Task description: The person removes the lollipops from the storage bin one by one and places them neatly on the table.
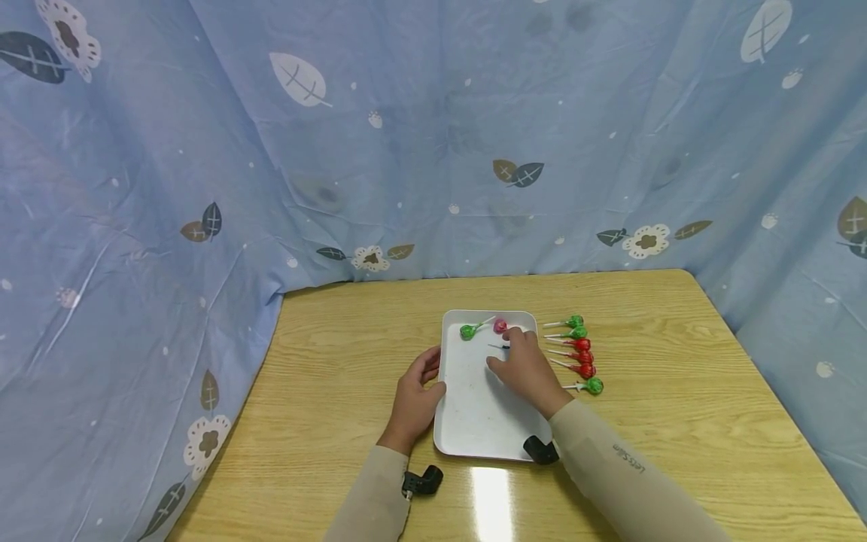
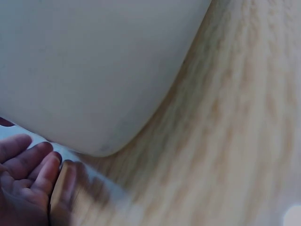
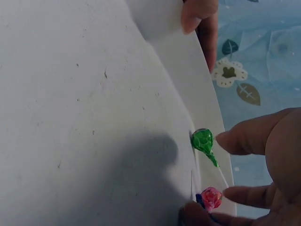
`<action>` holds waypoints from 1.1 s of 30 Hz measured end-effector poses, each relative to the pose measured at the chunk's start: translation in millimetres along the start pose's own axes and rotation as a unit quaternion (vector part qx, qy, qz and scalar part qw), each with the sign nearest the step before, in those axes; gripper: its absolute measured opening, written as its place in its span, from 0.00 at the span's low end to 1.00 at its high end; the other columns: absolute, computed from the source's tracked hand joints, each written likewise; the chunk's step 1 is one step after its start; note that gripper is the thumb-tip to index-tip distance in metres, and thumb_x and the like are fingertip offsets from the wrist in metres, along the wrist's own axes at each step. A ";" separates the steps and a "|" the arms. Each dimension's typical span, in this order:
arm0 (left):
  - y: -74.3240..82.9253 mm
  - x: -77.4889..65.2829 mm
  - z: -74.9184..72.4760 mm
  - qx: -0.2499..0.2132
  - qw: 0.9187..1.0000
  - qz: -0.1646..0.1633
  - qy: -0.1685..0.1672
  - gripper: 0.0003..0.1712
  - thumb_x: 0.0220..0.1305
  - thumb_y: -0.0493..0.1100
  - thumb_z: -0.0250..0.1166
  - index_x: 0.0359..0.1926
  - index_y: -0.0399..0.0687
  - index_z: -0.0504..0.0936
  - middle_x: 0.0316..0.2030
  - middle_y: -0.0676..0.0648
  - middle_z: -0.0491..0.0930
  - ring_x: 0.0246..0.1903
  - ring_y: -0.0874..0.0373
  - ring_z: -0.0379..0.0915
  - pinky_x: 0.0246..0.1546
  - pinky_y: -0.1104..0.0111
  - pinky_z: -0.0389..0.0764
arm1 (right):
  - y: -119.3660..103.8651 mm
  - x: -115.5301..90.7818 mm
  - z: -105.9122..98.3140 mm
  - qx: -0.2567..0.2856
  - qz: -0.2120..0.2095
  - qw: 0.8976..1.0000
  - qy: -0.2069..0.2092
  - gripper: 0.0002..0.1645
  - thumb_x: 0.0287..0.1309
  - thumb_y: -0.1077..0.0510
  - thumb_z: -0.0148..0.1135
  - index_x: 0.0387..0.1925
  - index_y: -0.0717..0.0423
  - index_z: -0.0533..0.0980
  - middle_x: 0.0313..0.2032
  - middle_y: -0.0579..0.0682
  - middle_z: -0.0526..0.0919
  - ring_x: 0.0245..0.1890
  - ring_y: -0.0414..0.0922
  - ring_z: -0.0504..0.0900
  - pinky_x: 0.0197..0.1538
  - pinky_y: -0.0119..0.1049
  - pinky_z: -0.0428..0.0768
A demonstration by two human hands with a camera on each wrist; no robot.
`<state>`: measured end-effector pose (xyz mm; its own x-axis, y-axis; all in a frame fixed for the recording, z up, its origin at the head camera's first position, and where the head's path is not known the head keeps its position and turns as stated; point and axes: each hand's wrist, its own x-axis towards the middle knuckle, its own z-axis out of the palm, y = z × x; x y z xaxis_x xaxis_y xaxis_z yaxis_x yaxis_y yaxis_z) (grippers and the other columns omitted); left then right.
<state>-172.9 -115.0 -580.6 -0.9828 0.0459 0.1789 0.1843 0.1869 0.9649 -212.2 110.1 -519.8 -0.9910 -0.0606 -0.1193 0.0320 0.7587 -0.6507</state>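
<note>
A white tray [image 1: 484, 421] lies on the wooden table. My left hand [image 1: 416, 399] holds its left rim, thumb over the edge and fingers outside the wall. Over the tray's far right part, my right hand [image 1: 528, 373] reaches down with thumb and fingers spread apart. Under its fingertips is a dark blue lollipop [image 1: 505, 347], partly hidden, its thin stick pointing left. Just beyond sits a pink lollipop [image 1: 500, 325] by the far wall. To its left lies a green lollipop [image 1: 467, 332], seen near the thumb in the right wrist view.
Right of the tray, several lollipops lie in a column on the table [image 1: 677, 391], sticks toward the tray: green ones [image 1: 594, 385] at both ends and red ones [image 1: 584, 357] between. A blue patterned curtain [image 1: 420, 150] hangs behind the table and along its sides.
</note>
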 end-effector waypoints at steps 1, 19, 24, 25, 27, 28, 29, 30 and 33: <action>0.2 -0.1 -0.1 0.000 1.000 0.000 -0.001 0.37 0.65 0.22 0.61 0.76 0.39 0.75 0.67 0.39 0.80 0.65 0.46 0.77 0.69 0.49 0.75 | 0.4 0.6 0.6 0.003 -0.007 1.000 -0.002 0.37 0.66 0.52 0.75 0.65 0.72 0.71 0.62 0.71 0.71 0.57 0.62 0.76 0.67 0.60 0.76; -0.7 0.1 -2.1 0.014 1.000 0.001 -0.004 0.38 0.64 0.25 0.60 0.76 0.37 0.74 0.68 0.40 0.79 0.66 0.49 0.76 0.68 0.53 0.76 | 4.9 7.0 5.5 -0.018 -0.043 0.999 0.020 0.31 0.65 0.60 0.72 0.63 0.73 0.72 0.56 0.71 0.72 0.55 0.64 0.78 0.63 0.60 0.78; -0.2 0.2 -2.2 0.012 1.000 -0.001 -0.004 0.38 0.64 0.26 0.60 0.76 0.37 0.73 0.68 0.40 0.79 0.66 0.49 0.76 0.68 0.52 0.75 | 6.4 10.0 7.8 -0.016 -0.038 0.999 0.004 0.23 0.65 0.66 0.69 0.59 0.68 0.76 0.52 0.65 0.75 0.52 0.59 0.78 0.62 0.58 0.80; -0.3 0.3 -1.9 0.011 1.000 -0.001 -0.005 0.38 0.64 0.26 0.60 0.76 0.37 0.73 0.68 0.40 0.79 0.66 0.49 0.76 0.68 0.52 0.75 | 7.5 10.5 8.9 -0.015 -0.042 0.999 0.007 0.21 0.65 0.66 0.68 0.58 0.67 0.77 0.51 0.64 0.76 0.50 0.58 0.78 0.61 0.57 0.80; 0.3 0.5 -1.7 0.010 1.000 -0.002 -0.006 0.38 0.64 0.26 0.60 0.77 0.36 0.73 0.68 0.40 0.79 0.67 0.49 0.75 0.69 0.53 0.75 | 9.6 11.8 11.3 -0.010 -0.058 0.998 0.016 0.17 0.65 0.68 0.67 0.54 0.66 0.79 0.48 0.62 0.77 0.49 0.57 0.78 0.59 0.56 0.81; 0.4 0.4 -1.6 0.009 1.000 -0.002 -0.008 0.38 0.64 0.25 0.60 0.77 0.36 0.73 0.68 0.40 0.79 0.67 0.50 0.75 0.69 0.53 0.75 | 11.3 12.7 12.8 -0.007 -0.070 0.997 0.020 0.15 0.65 0.68 0.67 0.53 0.65 0.79 0.48 0.61 0.78 0.48 0.57 0.79 0.59 0.56 0.81; 0.6 0.2 -1.5 0.009 1.000 -0.003 -0.009 0.38 0.64 0.25 0.60 0.77 0.36 0.73 0.68 0.40 0.79 0.67 0.50 0.75 0.69 0.53 0.75 | 13.1 13.9 14.2 0.000 -0.082 0.996 0.022 0.14 0.65 0.68 0.68 0.52 0.64 0.80 0.47 0.60 0.79 0.48 0.56 0.79 0.58 0.55 0.81; 0.9 0.2 -1.4 0.010 1.000 -0.003 -0.009 0.38 0.64 0.25 0.61 0.77 0.36 0.73 0.68 0.41 0.79 0.67 0.50 0.75 0.69 0.53 0.75 | 14.8 15.2 15.4 0.010 -0.093 0.995 0.024 0.13 0.65 0.69 0.68 0.50 0.64 0.81 0.46 0.59 0.80 0.48 0.55 0.78 0.58 0.54 0.81; 2.2 0.0 -1.9 0.010 1.000 -0.002 -0.010 0.38 0.65 0.25 0.61 0.77 0.36 0.72 0.69 0.41 0.79 0.67 0.50 0.75 0.69 0.52 0.74 | 18.4 18.6 16.4 0.050 -0.120 0.991 0.019 0.12 0.65 0.69 0.69 0.49 0.62 0.82 0.47 0.57 0.82 0.47 0.53 0.79 0.56 0.53 0.81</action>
<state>-172.5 -116.5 -578.1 -0.9833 0.0654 0.1699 0.1799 0.2060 0.9619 -227.9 112.2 -546.2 -0.9756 -0.2064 0.0755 -0.1954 0.6572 -0.7280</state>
